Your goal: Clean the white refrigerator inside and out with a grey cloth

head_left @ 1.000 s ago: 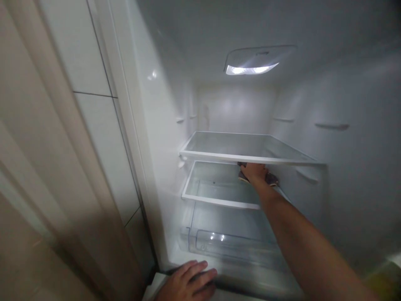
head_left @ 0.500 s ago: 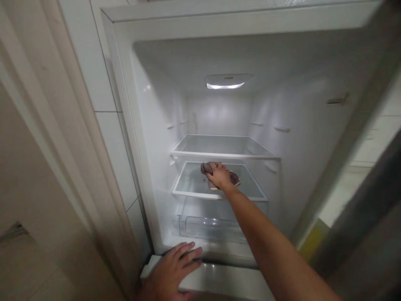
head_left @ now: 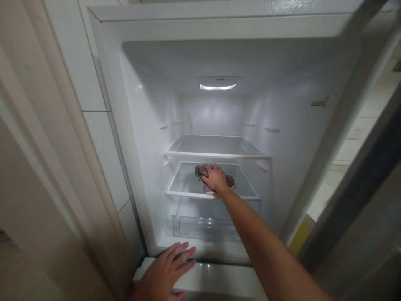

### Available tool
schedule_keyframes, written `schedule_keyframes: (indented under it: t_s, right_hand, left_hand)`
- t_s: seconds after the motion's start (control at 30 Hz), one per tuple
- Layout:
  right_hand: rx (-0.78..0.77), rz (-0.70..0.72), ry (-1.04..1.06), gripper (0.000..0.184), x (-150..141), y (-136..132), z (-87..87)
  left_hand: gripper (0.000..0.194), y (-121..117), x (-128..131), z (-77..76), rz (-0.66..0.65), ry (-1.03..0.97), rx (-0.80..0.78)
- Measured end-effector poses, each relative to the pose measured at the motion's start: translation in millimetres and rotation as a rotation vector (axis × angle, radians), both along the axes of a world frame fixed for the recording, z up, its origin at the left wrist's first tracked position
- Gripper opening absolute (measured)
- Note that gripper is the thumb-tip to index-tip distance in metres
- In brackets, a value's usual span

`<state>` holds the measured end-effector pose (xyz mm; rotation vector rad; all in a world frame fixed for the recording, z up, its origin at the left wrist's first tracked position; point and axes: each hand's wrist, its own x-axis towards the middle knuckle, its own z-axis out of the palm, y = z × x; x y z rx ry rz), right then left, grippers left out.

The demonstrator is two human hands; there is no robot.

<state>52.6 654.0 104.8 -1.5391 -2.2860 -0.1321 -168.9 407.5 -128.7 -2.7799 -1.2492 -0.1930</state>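
Inside a white refrigerator, my right hand (head_left: 216,177) reaches in and is closed over a dark patterned cloth (head_left: 231,181). The cloth lies bunched on the lower glass shelf (head_left: 181,179), with its light edge near the shelf's white front trim. Small dark specks show on the glass just left of the hand. My left hand (head_left: 169,269), fingers spread and holding nothing, is at the bottom of the view over the white ledge (head_left: 219,278) below the refrigerator compartment.
An upper glass shelf (head_left: 216,146) spans the compartment above my right hand. Beneath the lower shelf sits a clear drawer (head_left: 203,228). A lit lamp (head_left: 218,87) is on the ceiling. The open door (head_left: 354,200) stands at the right; a beige door frame (head_left: 59,138) is at the left.
The view has shifted slightly, so the refrigerator sits a little further left in the picture. My right hand stays on the cloth at nearly the same spot; my left hand remains spread.
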Motion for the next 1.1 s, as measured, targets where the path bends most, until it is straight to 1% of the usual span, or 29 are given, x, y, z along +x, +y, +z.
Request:
schedule_keyframes:
  t_s: [0.07, 0.17, 0.27, 0.37, 0.43, 0.6, 0.73, 0.83, 0.97, 1.1]
  right_hand:
    - [-0.003, -0.012, 0.001, 0.054, -3.2, 10.2, 0.4]
    - [-0.009, -0.026, 0.004, 0.053, -8.4, 26.4, -0.1]
    - [-0.015, -0.033, 0.005, 0.055, -12.9, 39.6, -2.4]
    - [-0.021, -0.034, -0.001, 0.057, -14.7, 44.6, -4.6]
    - [-0.021, -0.034, -0.008, 0.058, -14.2, 42.2, -5.1]
    - [-0.009, -0.044, -0.025, 0.058, -8.4, 21.2, -4.1]
    - [0.003, -0.043, -0.029, 0.058, -3.0, 2.0, -4.5]
    - [0.01, -0.039, -0.026, 0.059, -0.2, -5.4, -5.1]
    - [0.011, -0.033, -0.02, 0.059, 0.1, -3.2, -5.2]
    - [0.01, -0.028, -0.018, 0.058, -2.4, 6.8, -5.1]
  left_hand:
    - [0.1, 1.0, -0.9, 2.4, -0.02, 0.012, 0.07]
    - [0.087, 3.6, -2.9, 5.6, -0.085, 0.023, 0.216]
    - [0.087, 4.8, -4.3, 5.1, -0.113, 0.035, 0.273]
    - [0.093, 2.9, -4.3, 1.0, -0.085, 0.039, 0.221]
    - [0.097, 0.9, -3.7, -1.9, -0.058, 0.031, 0.17]
    - [0.102, -0.2, -1.5, -4.8, -0.025, -0.013, 0.062]
    - [0.105, 0.3, -0.3, -4.2, -0.015, -0.022, 0.053]
    - [0.106, -0.4, -0.1, -3.1, -0.008, -0.012, 0.046]
    - [0.11, -0.5, -0.3, -3.3, -0.004, -0.007, 0.012]
    - [0.107, 0.2, -0.5, -4.5, 0.001, -0.021, -0.019]
